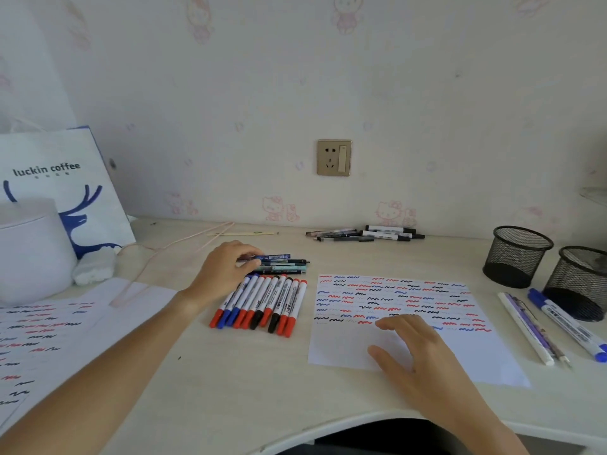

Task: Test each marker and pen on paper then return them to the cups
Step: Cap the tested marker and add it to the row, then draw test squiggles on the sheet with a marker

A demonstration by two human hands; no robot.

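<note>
A sheet of paper [460,353] covered in red, blue and black squiggles lies right of centre on the desk. My right hand [417,353] rests flat on it, fingers spread. My left hand [223,270] pinches a dark blue pen [276,257] at the top of a small stack of pens [285,267]. Just in front lies a row of several red, blue and black capped markers [262,302]. Two black mesh cups [515,256], [579,282] stand at the right. A blue marker [565,321] and two pens [528,326] lie beside them.
More pens and markers [364,234] lie by the wall under a socket [334,157]. Scribbled sheets [46,339] cover the left desk, beside a white pot [33,247] and a coffee bag [62,178]. A thin stick [239,233] lies at the back.
</note>
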